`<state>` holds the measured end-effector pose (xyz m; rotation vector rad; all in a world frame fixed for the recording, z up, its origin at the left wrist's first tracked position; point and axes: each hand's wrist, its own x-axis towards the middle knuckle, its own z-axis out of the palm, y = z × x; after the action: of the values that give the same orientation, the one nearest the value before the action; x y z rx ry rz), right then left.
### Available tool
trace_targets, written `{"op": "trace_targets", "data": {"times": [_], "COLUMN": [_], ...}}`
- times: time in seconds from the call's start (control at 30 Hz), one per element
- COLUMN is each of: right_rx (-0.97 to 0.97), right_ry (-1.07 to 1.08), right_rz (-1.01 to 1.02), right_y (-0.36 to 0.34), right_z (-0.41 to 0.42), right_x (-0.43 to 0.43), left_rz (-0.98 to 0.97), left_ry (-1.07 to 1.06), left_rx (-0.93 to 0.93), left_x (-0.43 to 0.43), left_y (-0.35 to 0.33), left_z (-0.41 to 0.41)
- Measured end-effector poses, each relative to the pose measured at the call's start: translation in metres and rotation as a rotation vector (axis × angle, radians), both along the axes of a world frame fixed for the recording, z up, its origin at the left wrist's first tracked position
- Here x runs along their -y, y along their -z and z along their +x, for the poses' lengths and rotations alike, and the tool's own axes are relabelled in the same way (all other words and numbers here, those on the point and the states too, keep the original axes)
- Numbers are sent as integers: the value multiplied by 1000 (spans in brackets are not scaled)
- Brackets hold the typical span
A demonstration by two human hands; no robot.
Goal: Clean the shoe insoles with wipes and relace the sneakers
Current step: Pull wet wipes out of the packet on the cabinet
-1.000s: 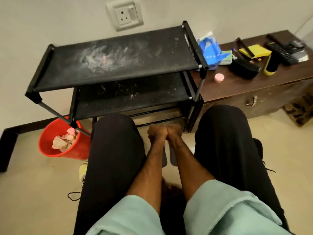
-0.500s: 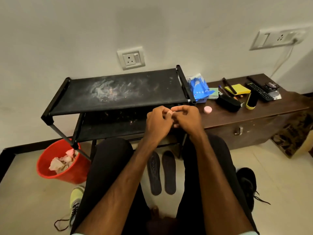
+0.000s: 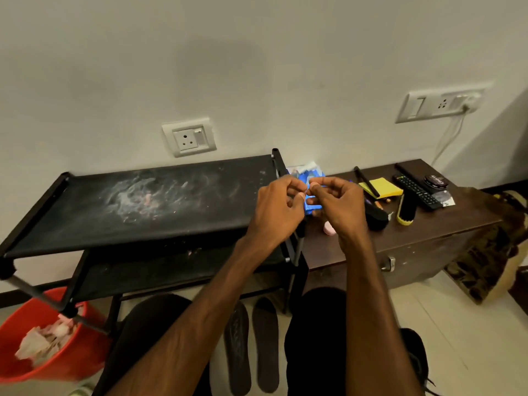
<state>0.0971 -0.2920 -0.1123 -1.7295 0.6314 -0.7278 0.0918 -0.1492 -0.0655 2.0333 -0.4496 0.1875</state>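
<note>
Head view: we cannot tell what, if anything, our curled left grip (image 3: pixel 274 212) and right grip (image 3: pixel 340 207) pinch by the wipes pack (image 3: pixel 313 204); a hasty tug could knock it onto the insoles (image 3: pixel 265 347) on the floor.

Floor (image 3: pixel 457 324), pale tile, under me: two dark insoles (image 3: pixel 237 347) side by side between my legs (image 3: pixel 314 338); red bucket (image 3: pixel 71 364) at my left. Black shoe rack (image 3: pixel 143 207): top shelf smeared white. Brown chest (image 3: pixel 428 232): blue wipes pack (image 3: pixel 310 178), yellow pad (image 3: pixel 384 187), remote (image 3: pixel 417 191), brush (image 3: pixel 407 208).
</note>
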Motion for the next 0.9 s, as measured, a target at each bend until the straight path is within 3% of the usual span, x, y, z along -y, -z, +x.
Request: {"op": "trace_targets", "data": {"times": [0.13, 0.27, 0.57, 0.7, 0.9], "right_rx": [-40, -31, -264, -409, -383], "right_ry": [-106, -19, -224, -243, -284], "right_rz": [-6, -63, -407, -490, -507], "right_y": [-5, 2, 28, 41, 50], "right_z": [31, 64, 122, 120, 116], "right_x": [21, 32, 52, 57, 51], "left_rz": [17, 79, 562, 537, 560], "left_ry": [-13, -7, 63, 4, 17], "left_rx": [48, 105, 41, 93, 224], "left_x": [22, 38, 56, 60, 65], "left_y": [7, 7, 23, 30, 46], "left_z": [35, 76, 139, 146, 145]}}
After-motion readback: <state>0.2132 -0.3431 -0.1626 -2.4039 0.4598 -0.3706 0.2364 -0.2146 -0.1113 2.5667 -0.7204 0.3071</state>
